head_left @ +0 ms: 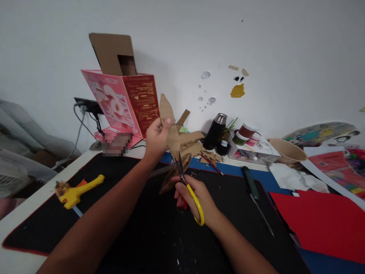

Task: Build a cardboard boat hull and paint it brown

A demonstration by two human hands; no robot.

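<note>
My left hand (157, 137) grips a long, leaf-shaped piece of cardboard (169, 114), its pointed tip up and the thumb on its face. In my right hand (194, 198) is a pair of scissors (196, 201) with a yellow handle. The blades point up and reach the lower end of the cardboard; whether they close on it I cannot make out. Behind the scissors a brown, rough-patterned pointed piece (168, 182) lies on the black mat (137, 236).
A yellow glue gun (72, 194) lies at left, a green-handled knife (252, 186) at right. Behind are cardboard scraps (194, 146), a black thermos (216, 131), paint jars (247, 130) and a pink box (114, 99). Red paper (322, 224) covers the right side.
</note>
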